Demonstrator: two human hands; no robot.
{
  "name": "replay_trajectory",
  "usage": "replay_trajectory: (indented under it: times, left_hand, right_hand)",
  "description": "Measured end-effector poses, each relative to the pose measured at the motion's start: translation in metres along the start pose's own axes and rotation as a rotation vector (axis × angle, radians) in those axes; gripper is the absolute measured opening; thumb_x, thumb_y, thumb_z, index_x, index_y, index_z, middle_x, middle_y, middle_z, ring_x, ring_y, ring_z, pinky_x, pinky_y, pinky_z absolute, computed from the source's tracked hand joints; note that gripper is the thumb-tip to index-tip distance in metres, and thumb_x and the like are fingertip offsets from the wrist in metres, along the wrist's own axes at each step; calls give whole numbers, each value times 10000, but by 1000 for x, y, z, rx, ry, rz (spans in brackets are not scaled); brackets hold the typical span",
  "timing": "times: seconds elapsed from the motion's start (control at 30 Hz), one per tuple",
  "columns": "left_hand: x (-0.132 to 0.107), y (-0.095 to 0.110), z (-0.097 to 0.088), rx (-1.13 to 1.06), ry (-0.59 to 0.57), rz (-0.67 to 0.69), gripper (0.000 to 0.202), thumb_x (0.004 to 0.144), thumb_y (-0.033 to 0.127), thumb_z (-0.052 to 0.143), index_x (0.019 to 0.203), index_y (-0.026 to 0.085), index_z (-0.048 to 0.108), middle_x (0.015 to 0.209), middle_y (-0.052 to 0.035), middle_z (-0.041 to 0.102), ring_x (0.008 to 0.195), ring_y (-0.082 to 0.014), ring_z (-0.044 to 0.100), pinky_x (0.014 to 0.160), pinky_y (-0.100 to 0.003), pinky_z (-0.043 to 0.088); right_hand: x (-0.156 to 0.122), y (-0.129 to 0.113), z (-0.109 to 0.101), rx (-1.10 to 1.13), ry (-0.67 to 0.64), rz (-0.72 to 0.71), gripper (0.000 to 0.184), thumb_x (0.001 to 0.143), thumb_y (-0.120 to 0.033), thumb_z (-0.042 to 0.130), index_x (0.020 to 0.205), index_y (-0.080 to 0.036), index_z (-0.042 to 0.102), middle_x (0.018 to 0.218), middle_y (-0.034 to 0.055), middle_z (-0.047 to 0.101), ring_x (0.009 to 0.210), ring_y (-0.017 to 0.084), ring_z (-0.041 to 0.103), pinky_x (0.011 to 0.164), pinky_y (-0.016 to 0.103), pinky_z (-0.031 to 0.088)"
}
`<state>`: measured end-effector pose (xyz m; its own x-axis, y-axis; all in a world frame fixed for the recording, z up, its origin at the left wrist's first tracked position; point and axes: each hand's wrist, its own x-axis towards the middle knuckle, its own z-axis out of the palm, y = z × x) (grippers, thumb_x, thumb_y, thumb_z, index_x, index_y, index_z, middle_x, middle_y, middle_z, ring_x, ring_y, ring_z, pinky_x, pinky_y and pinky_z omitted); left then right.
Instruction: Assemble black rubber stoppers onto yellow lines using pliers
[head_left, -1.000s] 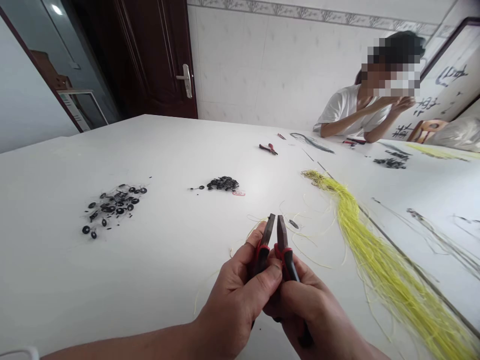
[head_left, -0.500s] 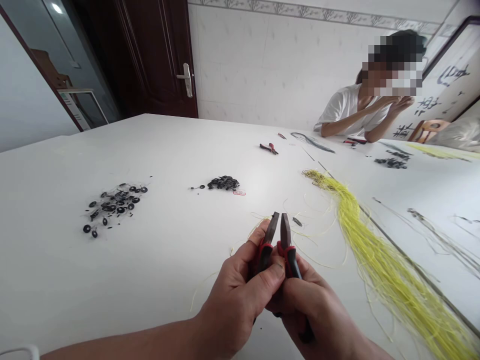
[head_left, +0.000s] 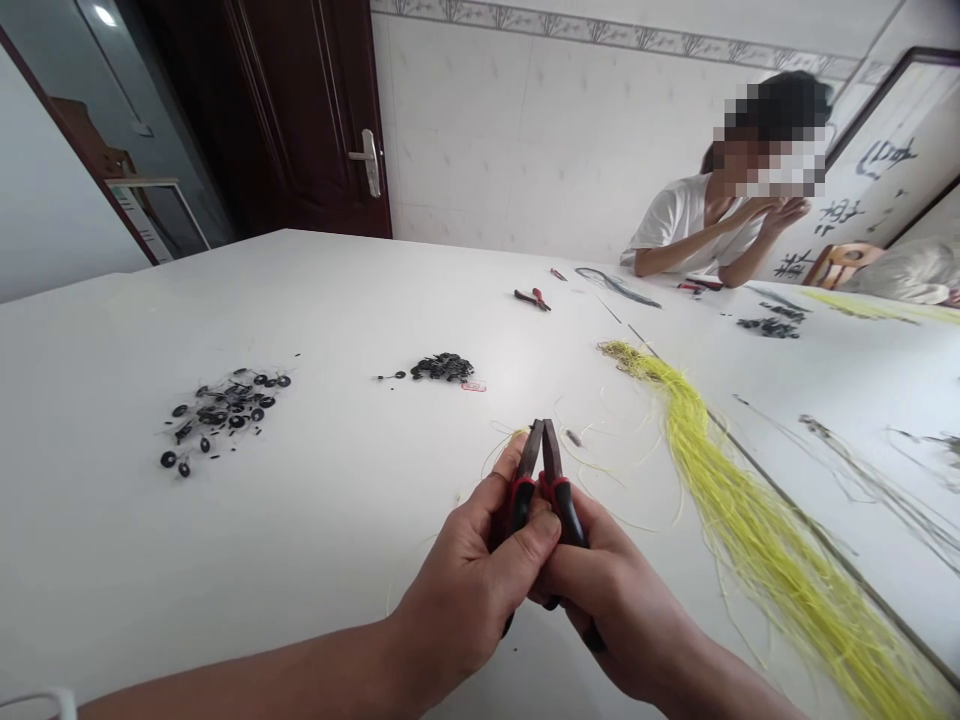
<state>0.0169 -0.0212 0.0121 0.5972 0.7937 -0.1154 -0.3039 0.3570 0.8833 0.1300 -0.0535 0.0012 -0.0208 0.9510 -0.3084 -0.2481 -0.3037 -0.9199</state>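
Observation:
My left hand (head_left: pixel 469 585) is closed around the black-and-red handles of a pair of pliers (head_left: pixel 522 500). A second pair of pliers (head_left: pixel 564 510) is gripped in my right hand (head_left: pixel 615 595). The dark jaws of both point up and away from me, with their tips very close together; whether they touch I cannot tell. At my left index fingertip there is a small dark piece and a thin yellow strand (head_left: pixel 491 460); how they are held is hidden. Just beyond the jaws lies a small dark piece (head_left: pixel 574 438) on the white table.
To the right stretches a long bundle of yellow strands (head_left: pixel 697 430). Black disc-like parts form a loose pile (head_left: pixel 225 412) at left and a tighter pile (head_left: pixel 444 367) in the middle. Another pair of pliers (head_left: pixel 534 299) lies farther back. A person (head_left: pixel 686 225) sits across the table (head_left: pixel 315 580).
The tips of the two pliers have come closer together. My right hand has shifted left and slightly up towards my left hand. The whole view has moved a little.

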Motion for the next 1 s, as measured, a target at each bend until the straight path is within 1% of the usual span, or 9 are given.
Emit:
replay_trajectory:
  times: [0.07, 0.13, 0.23, 0.37, 0.43, 0.5, 0.7, 0.87, 1.0]
  left_hand:
    - [-1, 0, 1, 2, -5, -20, 503, 796, 292, 546, 1270, 352, 387, 1151, 1, 588, 1105, -184, 482, 913, -283, 376]
    - [-1, 1, 1, 7, 14, -27, 509, 786, 286, 561, 1264, 350, 395, 1164, 8, 578, 1117, -172, 467, 934, -266, 352]
    - [0, 2, 1, 10, 29, -38, 527, 781, 277, 570, 1269, 349, 386, 1126, 11, 591, 1116, -163, 460, 939, -254, 335]
    - [1, 2, 0, 13, 19, -64, 504, 802, 282, 540, 1273, 362, 375, 997, 12, 618, 914, -137, 537, 840, -258, 392]
    - [1, 2, 0, -7, 9, -65, 463, 812, 272, 527, 1248, 372, 407, 929, 24, 615, 821, -113, 532, 783, -237, 409]
    - [-1, 3, 2, -42, 5, -57, 427, 816, 258, 523, 1220, 369, 445, 877, 31, 606, 785, -102, 519, 752, -217, 413]
    - [-6, 1, 6, -132, 30, -53, 390, 803, 239, 547, 1178, 336, 503, 848, 28, 610, 812, -94, 513, 735, -170, 405]
    - [-6, -2, 6, -167, 49, -89, 380, 793, 251, 560, 1163, 325, 514, 865, 17, 609, 821, -105, 532, 757, -201, 412]
    - [-6, -4, 5, -185, 45, -74, 336, 787, 243, 566, 1117, 309, 556, 882, 12, 630, 842, -113, 548, 786, -210, 413]
  right_hand:
    - [1, 1, 0, 12, 18, 12, 148, 613, -81, 452, 704, -197, 445, 539, -57, 375, 490, 68, 301, 492, 234, 284]
    - [2, 1, 0, 19, 24, 24, 143, 609, -90, 453, 700, -199, 436, 527, -60, 368, 483, 67, 294, 481, 234, 272]
    - [3, 0, 0, 21, 18, 29, 161, 589, -84, 465, 699, -197, 433, 538, -58, 381, 485, 66, 303, 481, 236, 275]
    - [4, -1, 1, 33, 35, 59, 199, 537, -58, 442, 684, -191, 429, 526, -59, 385, 478, 63, 306, 461, 230, 249]
    - [3, 0, 3, 65, 41, 71, 209, 511, -58, 417, 671, -192, 423, 500, -66, 367, 463, 61, 291, 446, 227, 217]
    - [1, 1, 5, 111, 41, 78, 209, 493, -62, 401, 656, -192, 418, 474, -73, 347, 450, 59, 272, 437, 229, 189]
    - [-5, 3, 9, 196, 39, 82, 194, 485, -62, 401, 632, -188, 426, 457, -76, 342, 445, 61, 256, 438, 245, 161]
    - [-6, 4, 9, 249, 26, 50, 186, 454, -62, 383, 587, -183, 430, 445, -77, 332, 454, 66, 251, 450, 257, 167]
    - [-8, 1, 12, 293, 42, 70, 195, 428, -63, 389, 570, -186, 440, 437, -79, 338, 459, 70, 249, 457, 256, 173]
